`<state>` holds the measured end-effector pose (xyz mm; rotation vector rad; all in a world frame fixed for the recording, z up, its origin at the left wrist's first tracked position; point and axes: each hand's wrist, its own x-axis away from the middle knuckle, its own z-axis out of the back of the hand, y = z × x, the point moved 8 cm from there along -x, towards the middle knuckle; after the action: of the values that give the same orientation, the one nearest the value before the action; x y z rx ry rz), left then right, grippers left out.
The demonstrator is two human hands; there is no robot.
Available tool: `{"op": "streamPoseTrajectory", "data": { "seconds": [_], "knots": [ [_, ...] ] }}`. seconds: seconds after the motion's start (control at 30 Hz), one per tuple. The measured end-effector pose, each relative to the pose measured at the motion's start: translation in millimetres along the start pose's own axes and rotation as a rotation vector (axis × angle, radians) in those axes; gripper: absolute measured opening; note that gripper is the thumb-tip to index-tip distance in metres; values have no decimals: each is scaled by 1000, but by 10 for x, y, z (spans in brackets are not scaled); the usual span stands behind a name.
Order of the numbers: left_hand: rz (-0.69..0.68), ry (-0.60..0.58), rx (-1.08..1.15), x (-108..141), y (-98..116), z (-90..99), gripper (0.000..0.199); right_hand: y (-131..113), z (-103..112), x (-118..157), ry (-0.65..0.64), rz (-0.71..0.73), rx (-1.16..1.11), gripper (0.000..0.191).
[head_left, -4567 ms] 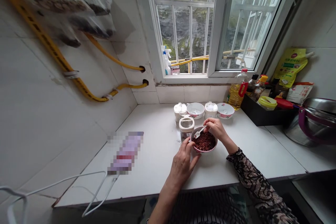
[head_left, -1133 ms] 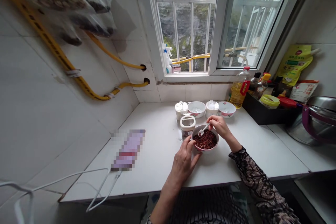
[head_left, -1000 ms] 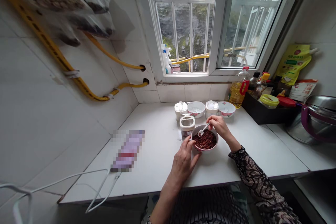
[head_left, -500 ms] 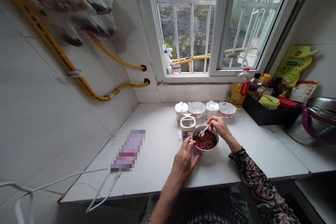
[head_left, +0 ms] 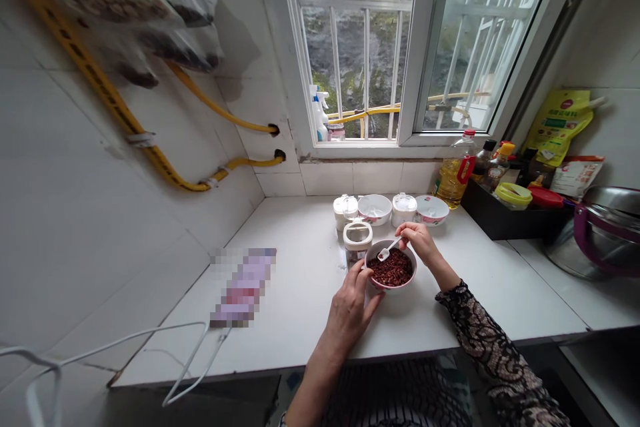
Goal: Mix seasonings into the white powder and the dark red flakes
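A white bowl (head_left: pixel 399 288) with a pinkish pattern stands on the counter, holding dark red grains (head_left: pixel 395 269) that look like Sichuan peppercorns. My left hand (head_left: pixel 351 299) steadies the bowl, its fingers on the near left rim and its thumb at the lower side. Pinched in my right hand (head_left: pixel 419 242) is the handle of a small white spoon (head_left: pixel 384 254). The spoon's head is over the grains at the back left inside the bowl, with a few specks in it. Right behind the bowl is a jar (head_left: pixel 358 257) with a cream-coloured rim and its lid up.
Along the back stand two white lidded jars (head_left: pixel 345 213) and two floral bowls (head_left: pixel 433 210). Further right are an oil bottle (head_left: pixel 454 177), a black box (head_left: pixel 493 213) of seasonings and a steel pot (head_left: pixel 595 233). A white wire rack (head_left: pixel 187 373) juts over the counter's left front.
Both hands keep their places on the bowl and spoon. The spoon's head has tipped slightly, and a few specks now show in it.
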<state>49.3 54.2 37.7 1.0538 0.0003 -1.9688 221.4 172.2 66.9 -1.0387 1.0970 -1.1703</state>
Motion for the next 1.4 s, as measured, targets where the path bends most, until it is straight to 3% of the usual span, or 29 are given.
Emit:
{"op": "streamPoseTrajectory", "data": {
  "seconds": [0.2, 0.37, 0.5, 0.57, 0.73, 0.93, 1.03, 1.17, 1.4],
  "knots": [
    [-4, 10, -4, 0, 3, 0, 46, -80, -7, -15, 27, 65, -68, 14],
    [-5, 13, -15, 7, -16, -12, 47, -403, -147, 148, 133, 389, 124, 20],
    [-5, 8, -9, 11, -21, -12, 46, -630, -443, 341, 15, 670, 452, 18],
    [-4, 6, -7, 12, -18, -9, 46, -664, -451, 379, -3, 717, 511, 19],
    [-4, -9, -14, 13, -12, -16, 46, -583, -108, 312, 152, 586, 458, 20],
    [-4, -2, -12, 10, -9, -6, 45, -369, -345, 243, -65, 474, 583, 19],
    [-7, -9, -10, 11, -9, -11, 44, -286, -356, 203, -84, 356, 457, 19],
    [-3, -10, -7, 12, -14, -14, 45, -157, -196, 121, -30, 163, 249, 18],
    [-13, 4, -13, 2, 9, 0, 46, -116, -55, 56, 5, 73, 12, 15]
  ]
}}
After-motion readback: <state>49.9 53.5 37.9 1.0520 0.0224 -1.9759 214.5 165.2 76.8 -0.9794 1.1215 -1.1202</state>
